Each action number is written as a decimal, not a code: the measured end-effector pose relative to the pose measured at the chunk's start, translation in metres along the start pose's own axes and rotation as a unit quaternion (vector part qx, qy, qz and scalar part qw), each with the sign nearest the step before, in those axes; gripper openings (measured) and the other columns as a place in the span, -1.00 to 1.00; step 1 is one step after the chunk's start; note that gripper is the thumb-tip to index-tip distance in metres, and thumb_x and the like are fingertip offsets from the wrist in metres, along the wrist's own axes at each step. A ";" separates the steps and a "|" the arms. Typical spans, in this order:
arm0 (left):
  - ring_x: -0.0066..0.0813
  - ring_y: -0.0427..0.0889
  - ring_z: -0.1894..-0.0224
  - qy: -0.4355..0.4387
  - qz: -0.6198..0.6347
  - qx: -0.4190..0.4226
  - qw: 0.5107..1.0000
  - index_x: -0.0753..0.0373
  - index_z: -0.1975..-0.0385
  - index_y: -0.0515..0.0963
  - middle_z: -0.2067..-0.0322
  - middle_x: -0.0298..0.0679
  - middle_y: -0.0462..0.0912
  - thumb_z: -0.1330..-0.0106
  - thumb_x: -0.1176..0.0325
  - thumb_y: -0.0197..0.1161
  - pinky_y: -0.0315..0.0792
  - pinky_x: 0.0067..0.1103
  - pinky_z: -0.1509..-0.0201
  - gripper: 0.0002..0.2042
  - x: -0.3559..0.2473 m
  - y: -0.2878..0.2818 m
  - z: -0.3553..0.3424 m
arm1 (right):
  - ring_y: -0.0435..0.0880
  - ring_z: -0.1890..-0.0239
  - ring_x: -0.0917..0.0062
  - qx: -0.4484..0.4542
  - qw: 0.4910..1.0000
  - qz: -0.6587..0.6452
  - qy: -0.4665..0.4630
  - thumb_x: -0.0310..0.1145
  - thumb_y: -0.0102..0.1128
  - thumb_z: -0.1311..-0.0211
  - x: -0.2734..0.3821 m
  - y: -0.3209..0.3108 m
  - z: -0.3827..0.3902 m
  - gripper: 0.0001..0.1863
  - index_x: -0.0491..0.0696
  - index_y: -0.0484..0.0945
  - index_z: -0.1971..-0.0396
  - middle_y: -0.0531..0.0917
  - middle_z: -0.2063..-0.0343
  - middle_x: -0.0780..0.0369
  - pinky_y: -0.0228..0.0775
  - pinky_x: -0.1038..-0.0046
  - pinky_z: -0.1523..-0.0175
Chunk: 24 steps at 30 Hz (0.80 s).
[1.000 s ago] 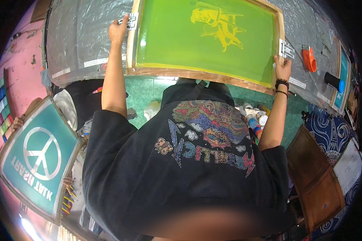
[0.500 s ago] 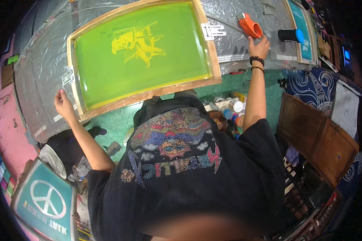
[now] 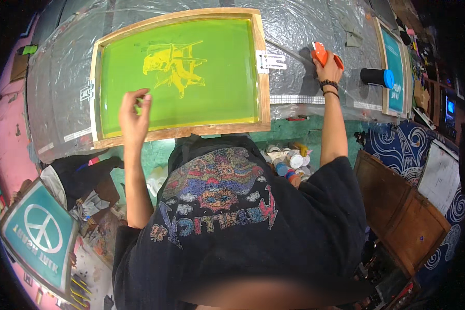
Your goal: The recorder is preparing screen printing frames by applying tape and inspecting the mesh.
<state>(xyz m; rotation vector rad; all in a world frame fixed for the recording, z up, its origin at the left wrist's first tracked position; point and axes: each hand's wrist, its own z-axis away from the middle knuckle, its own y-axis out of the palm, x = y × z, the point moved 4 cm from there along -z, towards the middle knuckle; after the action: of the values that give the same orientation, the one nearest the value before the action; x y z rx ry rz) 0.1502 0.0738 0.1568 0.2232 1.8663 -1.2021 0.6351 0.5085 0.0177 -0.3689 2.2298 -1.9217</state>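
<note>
A wood-framed screen (image 3: 217,106) with green mesh and a yellow figure lies on the plastic-covered table (image 3: 310,20). White metal clamps (image 3: 271,62) are on its side rails. My left hand (image 3: 135,113) hovers over the screen's left part with fingers loosely curled and apart, holding nothing I can see. My right hand (image 3: 329,72) grips an orange handheld tool (image 3: 320,51), apparently a tape dispenser, to the right of the screen. Beside that hand lies a black cylinder with a blue lid (image 3: 373,76).
A teal screen (image 3: 392,70) stands at the table's right end. A teal peace-sign screen (image 3: 39,227) leans at lower left. Brown boards (image 3: 398,206) sit at lower right. Pots and bottles (image 3: 295,160) are beneath the table's front edge.
Both hands left the screen's side edges. My right hand moved right and took hold of the orange tool. My left hand came inward over the mesh. The view shifted.
</note>
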 end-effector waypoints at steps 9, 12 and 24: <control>-0.27 0.61 0.28 0.197 0.109 0.125 0.966 0.24 0.03 0.61 0.16 -0.19 0.66 -0.26 0.42 0.43 0.49 -0.49 0.26 -0.70 -0.062 0.061 -0.025 | 0.65 0.19 0.35 -0.036 0.956 0.091 -0.275 -0.29 0.36 -0.15 0.171 -0.176 0.088 -0.41 0.16 0.48 -0.24 0.63 0.33 0.25 0.37 0.19 -0.16; -0.21 0.65 0.10 0.235 0.140 0.123 0.954 0.19 -0.15 0.53 -0.07 -0.19 0.62 -0.22 0.37 0.47 0.56 -0.47 0.18 -0.53 -0.061 0.054 -0.028 | 0.62 0.22 0.39 -0.059 0.916 0.093 -0.387 -0.37 0.39 0.03 0.237 -0.212 0.129 -0.28 0.20 0.50 -0.27 0.58 0.30 0.27 0.33 0.20 -0.21; -0.24 0.67 -0.02 0.254 0.191 0.217 0.923 0.12 -0.16 0.59 -0.08 -0.25 0.68 -0.10 0.36 0.50 0.56 -0.40 -0.05 -0.46 -0.001 -0.003 0.018 | 0.63 0.14 0.36 0.016 0.891 -0.040 -0.452 -0.45 0.37 0.12 0.369 -0.231 0.214 -0.27 0.11 0.55 -0.22 0.57 0.26 0.22 0.36 0.15 -0.22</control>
<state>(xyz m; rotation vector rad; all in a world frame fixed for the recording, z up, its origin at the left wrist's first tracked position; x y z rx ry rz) 0.1591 0.0578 0.1568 1.1866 1.8240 -1.3425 0.3621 0.1650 0.2246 -1.0946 1.5533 -1.3566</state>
